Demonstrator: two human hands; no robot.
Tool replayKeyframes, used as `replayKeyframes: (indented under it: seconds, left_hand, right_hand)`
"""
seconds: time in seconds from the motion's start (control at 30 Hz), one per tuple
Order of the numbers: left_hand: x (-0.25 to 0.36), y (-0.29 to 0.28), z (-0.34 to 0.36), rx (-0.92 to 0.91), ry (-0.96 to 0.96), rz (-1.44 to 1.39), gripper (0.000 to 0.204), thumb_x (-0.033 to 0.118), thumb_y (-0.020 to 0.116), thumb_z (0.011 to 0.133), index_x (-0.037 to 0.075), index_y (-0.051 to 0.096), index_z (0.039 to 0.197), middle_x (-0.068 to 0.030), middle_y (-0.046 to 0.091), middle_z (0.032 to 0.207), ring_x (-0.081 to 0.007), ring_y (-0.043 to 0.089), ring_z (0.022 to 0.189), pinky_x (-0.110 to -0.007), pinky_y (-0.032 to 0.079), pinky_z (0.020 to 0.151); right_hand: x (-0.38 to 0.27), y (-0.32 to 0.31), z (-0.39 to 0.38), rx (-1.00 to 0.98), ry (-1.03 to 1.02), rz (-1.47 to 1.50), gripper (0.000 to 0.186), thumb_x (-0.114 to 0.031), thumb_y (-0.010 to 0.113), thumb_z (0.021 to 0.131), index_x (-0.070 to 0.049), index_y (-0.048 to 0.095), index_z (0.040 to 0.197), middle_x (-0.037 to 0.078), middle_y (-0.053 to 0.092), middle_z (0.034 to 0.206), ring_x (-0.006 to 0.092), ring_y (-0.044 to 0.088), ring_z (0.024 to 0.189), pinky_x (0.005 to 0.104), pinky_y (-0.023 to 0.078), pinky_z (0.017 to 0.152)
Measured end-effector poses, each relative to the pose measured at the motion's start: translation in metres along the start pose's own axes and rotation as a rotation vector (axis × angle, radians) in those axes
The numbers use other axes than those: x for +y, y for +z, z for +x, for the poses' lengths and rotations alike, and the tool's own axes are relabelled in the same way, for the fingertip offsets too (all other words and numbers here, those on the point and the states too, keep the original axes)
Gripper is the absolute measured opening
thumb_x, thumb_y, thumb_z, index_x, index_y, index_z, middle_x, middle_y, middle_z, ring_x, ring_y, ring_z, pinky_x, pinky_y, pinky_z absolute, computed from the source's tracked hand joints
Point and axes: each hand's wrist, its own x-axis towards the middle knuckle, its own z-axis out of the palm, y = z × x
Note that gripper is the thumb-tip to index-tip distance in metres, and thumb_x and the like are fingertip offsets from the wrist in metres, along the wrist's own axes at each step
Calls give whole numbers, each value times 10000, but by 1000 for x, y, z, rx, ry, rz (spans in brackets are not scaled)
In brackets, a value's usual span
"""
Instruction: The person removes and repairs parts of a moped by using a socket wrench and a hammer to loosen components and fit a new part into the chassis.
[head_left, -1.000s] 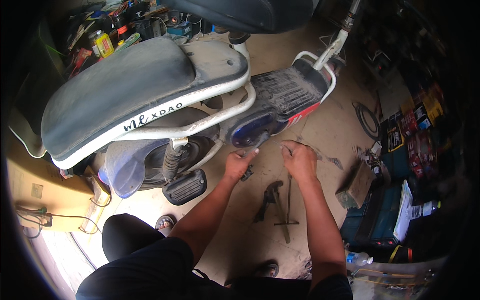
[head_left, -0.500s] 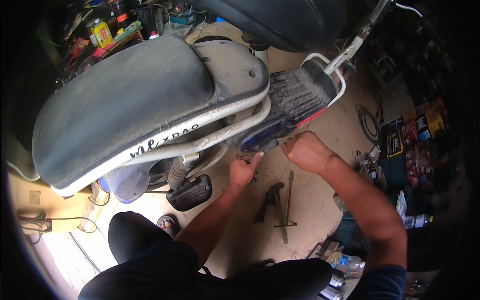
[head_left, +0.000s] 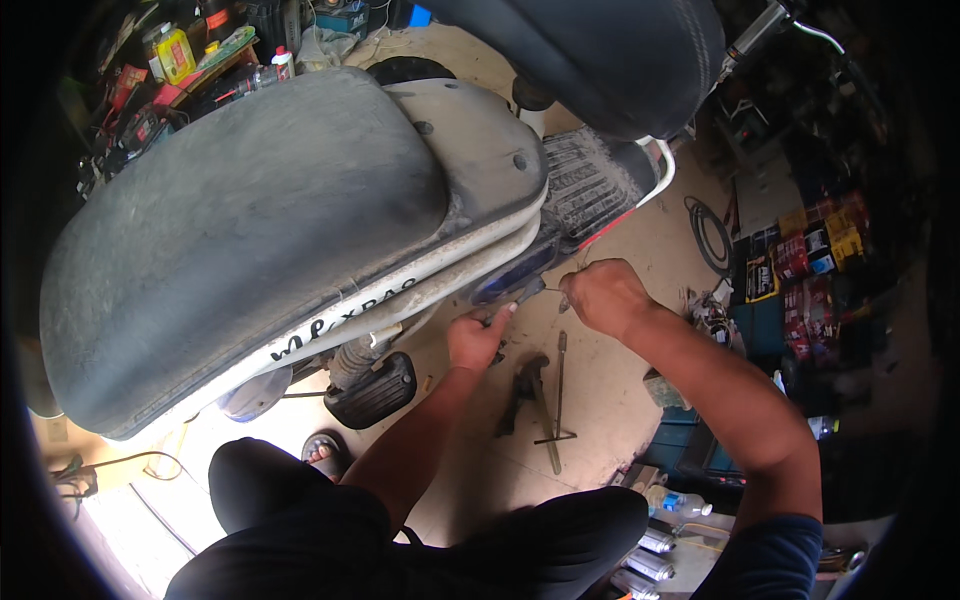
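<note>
The fingers of my left hand (head_left: 473, 342) are closed round a short grey cylindrical part (head_left: 528, 292), held beside the blue lower side cover (head_left: 512, 272) of an electric scooter. The thumb lies along that part. Just to the right, my right hand (head_left: 606, 298) is closed in a pinch. A thin, wire-like piece (head_left: 553, 291) runs from its fingertips to the end of the grey part; its kind is too small to tell. The scooter's black seat (head_left: 250, 230) and white frame rail (head_left: 420, 275) stand above and left of my hands.
On the floor below my hands lie a hammer (head_left: 540, 410) and a T-handle wrench (head_left: 560, 385). A black footrest (head_left: 372, 392) juts out near my left forearm. Boxes (head_left: 805, 255), a coiled cable (head_left: 710, 236) and spray cans (head_left: 648, 567) stand on the right. Bottles (head_left: 176, 55) crowd the far left.
The view has shifted, so the seats look larger and closer. Both hands keep nearly the same place and hold, the grey part still between them.
</note>
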Motion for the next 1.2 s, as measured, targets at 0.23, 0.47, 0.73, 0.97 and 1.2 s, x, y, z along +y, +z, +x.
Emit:
replayKeyframes:
  seconds: [0.23, 0.47, 0.73, 0.97, 1.2]
  left_hand:
    - [-2, 1, -1, -14, 24, 21, 535, 440, 796, 852, 17, 574, 610, -46, 514, 498, -111, 465, 470, -337, 441, 465]
    - [-23, 9, 6, -2, 29, -65, 477, 379, 805, 859, -2, 600, 660, -62, 566, 547, -117, 539, 461, -324, 463, 405]
    - [-25, 9, 9, 23, 37, -68, 484, 368, 804, 863, -10, 585, 655, -66, 563, 546, -124, 536, 455, -337, 464, 395]
    - [-15, 9, 2, 26, 108, 28, 513, 403, 792, 865, -9, 584, 641, -76, 582, 539, -144, 575, 449, -335, 459, 405]
    - [-14, 5, 2, 82, 203, 159, 560, 468, 769, 854, -1, 586, 609, -130, 587, 542, -227, 589, 461, -384, 488, 510]
  right_hand:
    - [-8, -24, 3, -220, -305, -320, 155, -99, 600, 825, -72, 727, 910, 87, 741, 816, 305, 728, 795, 401, 568, 682]
    - [17, 36, 27, -201, 169, 260, 188, -105, 588, 803, -17, 750, 840, 184, 730, 857, 332, 718, 836, 423, 569, 758]
    - [-2, -19, 40, -205, -100, -23, 145, -103, 608, 759, -63, 747, 760, 185, 719, 815, 343, 709, 811, 435, 559, 757]
    - [1, -47, 63, -277, -535, -319, 107, -112, 644, 747, -104, 745, 712, 108, 738, 802, 293, 722, 797, 397, 562, 726]
    - [-11, -35, 80, -259, -527, -337, 125, -117, 634, 757, -82, 747, 718, 111, 737, 822, 309, 714, 821, 410, 551, 716]
